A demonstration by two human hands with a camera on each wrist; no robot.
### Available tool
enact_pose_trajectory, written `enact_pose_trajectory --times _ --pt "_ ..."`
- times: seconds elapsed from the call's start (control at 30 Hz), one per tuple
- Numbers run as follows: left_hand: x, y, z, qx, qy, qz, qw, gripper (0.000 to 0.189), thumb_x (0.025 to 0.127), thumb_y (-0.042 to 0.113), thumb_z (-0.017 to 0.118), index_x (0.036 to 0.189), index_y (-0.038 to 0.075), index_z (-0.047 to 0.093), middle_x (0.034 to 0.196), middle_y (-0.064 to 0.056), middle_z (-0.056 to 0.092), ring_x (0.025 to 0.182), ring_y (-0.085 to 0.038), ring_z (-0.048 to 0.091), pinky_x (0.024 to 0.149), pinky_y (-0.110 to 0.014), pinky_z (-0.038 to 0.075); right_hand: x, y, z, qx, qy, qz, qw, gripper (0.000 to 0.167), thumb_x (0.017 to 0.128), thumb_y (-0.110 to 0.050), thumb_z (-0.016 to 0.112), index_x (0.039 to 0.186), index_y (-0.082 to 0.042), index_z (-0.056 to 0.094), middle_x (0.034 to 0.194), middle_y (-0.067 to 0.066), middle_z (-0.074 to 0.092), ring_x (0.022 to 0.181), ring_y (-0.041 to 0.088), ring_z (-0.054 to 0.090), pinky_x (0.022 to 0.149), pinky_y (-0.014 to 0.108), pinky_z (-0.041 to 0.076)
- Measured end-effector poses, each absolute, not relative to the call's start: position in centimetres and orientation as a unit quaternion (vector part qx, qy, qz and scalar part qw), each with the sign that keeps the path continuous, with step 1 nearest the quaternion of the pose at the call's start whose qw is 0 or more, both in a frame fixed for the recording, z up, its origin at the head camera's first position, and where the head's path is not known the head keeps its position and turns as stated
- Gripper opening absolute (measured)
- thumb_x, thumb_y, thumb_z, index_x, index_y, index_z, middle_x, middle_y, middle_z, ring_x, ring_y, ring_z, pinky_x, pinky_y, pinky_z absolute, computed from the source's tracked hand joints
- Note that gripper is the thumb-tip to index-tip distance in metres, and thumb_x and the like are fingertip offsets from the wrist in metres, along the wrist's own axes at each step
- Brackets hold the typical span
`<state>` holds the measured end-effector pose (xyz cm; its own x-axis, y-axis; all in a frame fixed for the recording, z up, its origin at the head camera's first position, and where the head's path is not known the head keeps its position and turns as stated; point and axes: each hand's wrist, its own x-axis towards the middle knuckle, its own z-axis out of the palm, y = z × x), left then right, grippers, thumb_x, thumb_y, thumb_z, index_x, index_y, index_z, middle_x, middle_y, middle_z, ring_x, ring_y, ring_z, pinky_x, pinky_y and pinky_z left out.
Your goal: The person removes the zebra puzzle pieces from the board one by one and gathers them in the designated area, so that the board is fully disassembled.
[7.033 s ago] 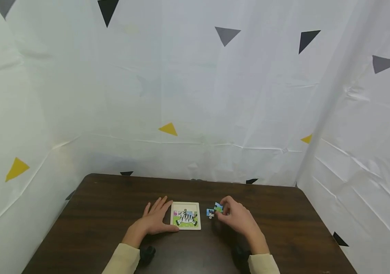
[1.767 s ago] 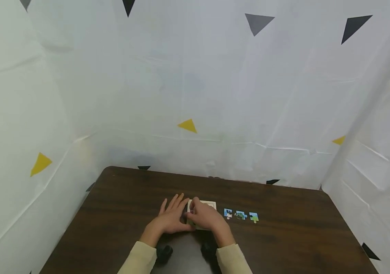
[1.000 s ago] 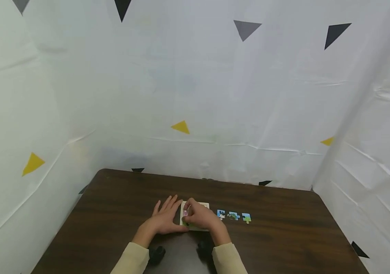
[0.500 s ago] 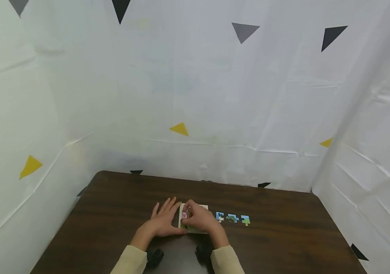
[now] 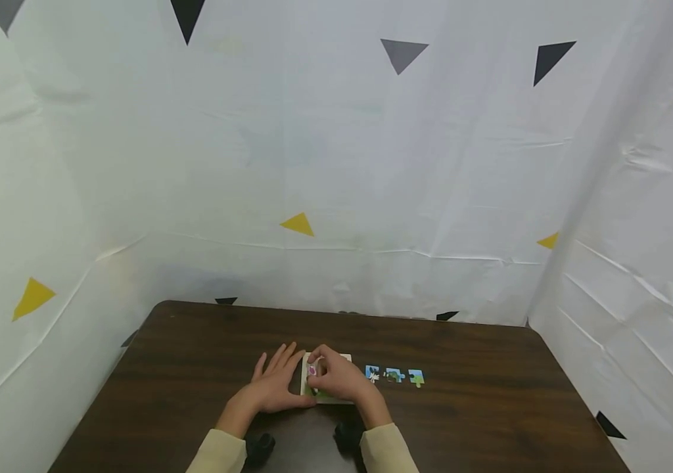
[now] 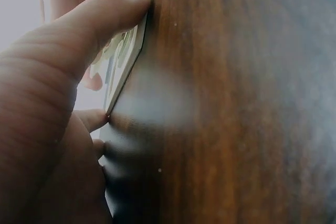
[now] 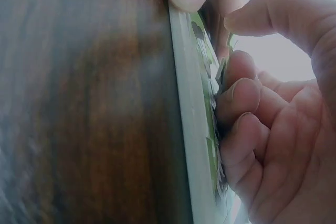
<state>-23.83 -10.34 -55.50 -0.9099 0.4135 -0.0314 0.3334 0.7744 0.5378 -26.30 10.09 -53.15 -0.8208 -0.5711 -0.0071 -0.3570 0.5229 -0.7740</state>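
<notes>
A square wooden jigsaw puzzle in a pale frame (image 5: 345, 357) lies on the table. My left hand (image 5: 268, 391) rests at its left side with straight, spread fingers, thumb at the near edge and index fingertip at the far left corner. Over the puzzle's left part, my right hand (image 5: 339, 378) pinches a thin puzzle piece (image 7: 229, 39) between thumb and index finger, the piece tilted up on edge. Its other fingers curl down close to the picture. A pink patch (image 5: 312, 371) shows beside the right fingertips. My right hand hides most of the picture.
Three loose puzzle pieces lie in a row right of the frame: one with white and black on blue (image 5: 372, 374), one with dark green (image 5: 394, 375), one blue and green (image 5: 416, 377). The dark wooden table (image 5: 461, 407) ends at a white sheet (image 5: 372, 282) behind.
Seven seconds ago my right hand held a green-blue piece beside the frame. That hand has since moved left onto the puzzle, and three pieces lie at the right. Lately the hands barely moved.
</notes>
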Motion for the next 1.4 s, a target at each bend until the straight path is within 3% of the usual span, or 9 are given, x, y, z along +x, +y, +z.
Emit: enact_pose_trajectory --times 0.33,0.53,0.8,1.07,1.4 --pt "-23.6 -10.4 -55.2 0.198 0.942 0.264 0.067 0.107 0.078 0.075 0.062 0.157 0.014 0.024 0.164 -0.011 0.008 0.149 -0.033 0.004 0.112 -0.065 -0.002 -26.6 10.4 -53.3 -0.260 0.866 -0.411 0.114 0.034 0.094 -0.030 0.068 0.118 -0.007 0.063 0.074 0.001 0.060 0.058 0.012 0.051 0.049 0.027 0.042" --pt "-24.0 -10.4 -55.2 0.195 0.942 0.262 0.074 0.107 0.078 0.075 0.062 0.157 0.015 0.023 0.164 -0.010 0.007 0.149 -0.033 0.003 0.112 -0.065 -0.003 -26.9 10.9 -53.0 -0.275 0.848 -0.443 0.096 0.038 0.098 -0.036 0.062 0.124 -0.009 0.063 0.069 0.005 0.059 0.053 0.014 0.050 0.046 0.028 0.043" --pt "-24.5 -10.1 -55.4 0.194 0.941 0.266 0.081 0.105 0.079 0.074 0.063 0.158 0.018 0.022 0.164 -0.010 0.007 0.149 -0.033 0.002 0.111 -0.065 -0.004 -26.7 11.5 -51.3 -0.286 0.823 -0.481 0.100 0.043 0.099 -0.044 0.057 0.129 -0.013 0.061 0.076 0.019 0.061 0.065 0.040 0.056 0.054 0.036 0.050" --pt "-24.8 -10.1 -55.9 0.200 0.937 0.278 0.073 0.105 0.079 0.072 0.064 0.157 0.016 0.023 0.164 -0.011 0.007 0.149 -0.034 0.002 0.111 -0.065 -0.005 -25.3 11.8 -50.2 -0.282 0.852 -0.434 0.071 0.040 0.099 -0.043 0.058 0.126 -0.015 0.063 0.074 0.002 0.057 0.057 0.017 0.050 0.053 0.031 0.045" --pt "-25.7 -10.1 -57.5 0.196 0.939 0.277 0.063 0.113 0.073 0.081 0.060 0.158 0.017 0.021 0.164 -0.008 0.005 0.150 -0.031 0.000 0.111 -0.063 -0.009 -23.1 13.3 -48.6 -0.261 0.882 -0.387 0.067 0.033 0.097 -0.047 0.059 0.122 -0.027 0.062 0.076 -0.001 0.060 0.058 0.015 0.053 0.054 0.030 0.047"
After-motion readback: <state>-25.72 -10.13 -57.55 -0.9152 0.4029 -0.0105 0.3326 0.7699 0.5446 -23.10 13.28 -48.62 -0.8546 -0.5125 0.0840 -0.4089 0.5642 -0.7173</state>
